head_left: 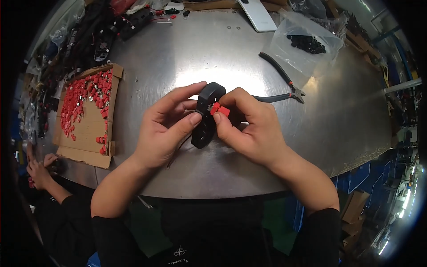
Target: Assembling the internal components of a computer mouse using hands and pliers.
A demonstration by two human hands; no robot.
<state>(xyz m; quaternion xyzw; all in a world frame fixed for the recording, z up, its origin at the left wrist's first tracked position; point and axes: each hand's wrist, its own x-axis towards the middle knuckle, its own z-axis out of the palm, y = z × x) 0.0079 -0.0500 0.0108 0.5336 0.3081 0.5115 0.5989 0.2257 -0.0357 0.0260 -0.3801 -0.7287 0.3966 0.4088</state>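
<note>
My left hand (167,122) is closed round the side of a long black plastic housing (203,139), holding it tilted up over the metal table. Cut-outs show along the housing's face, and a thin wire hangs down from it. Between thumb and forefinger my right hand (251,127) pinches a small red plastic part (221,109) with a metal piece at its tip. That part is at the housing's opening; whether it sits inside, I cannot tell. Behind my right hand lies a pair of cutting pliers (291,89) with dark handles, jaws pointing right.
On the left is a cardboard tray (84,149) of many red parts. Black housings and wires (109,38) pile up at the far left. A white phone (257,15) and a clear bag (289,53) of black pieces lie at the back. A co-worker's hand (40,171) is at lower left.
</note>
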